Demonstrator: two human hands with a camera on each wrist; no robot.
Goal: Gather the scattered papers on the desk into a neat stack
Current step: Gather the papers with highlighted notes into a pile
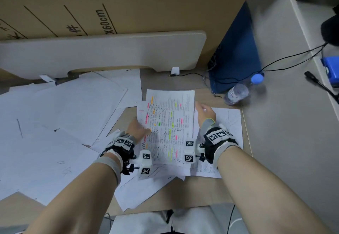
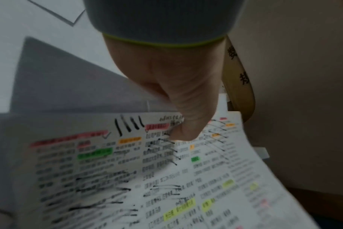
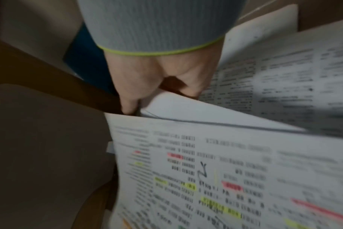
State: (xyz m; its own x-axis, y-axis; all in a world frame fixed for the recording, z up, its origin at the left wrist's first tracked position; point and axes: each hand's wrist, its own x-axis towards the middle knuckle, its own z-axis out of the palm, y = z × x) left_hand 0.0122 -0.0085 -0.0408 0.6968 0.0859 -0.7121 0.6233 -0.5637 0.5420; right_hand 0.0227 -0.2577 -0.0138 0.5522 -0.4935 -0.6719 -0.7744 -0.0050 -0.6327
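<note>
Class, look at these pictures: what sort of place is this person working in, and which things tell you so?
Probably an office or study desk: a desk divider panel, highlighted printed sheets, and a water bottle beside trailing cables.

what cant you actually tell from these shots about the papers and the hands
- Highlighted sheet: its print is motion-blurred in all three views, unreadable.
- Left hand: its fingers lie under the sheet in the head view; only the thumb shows.
- Right hand: fingertips hidden behind the page edges.
- Sheet count in the held bundle: edges overlap.
</note>
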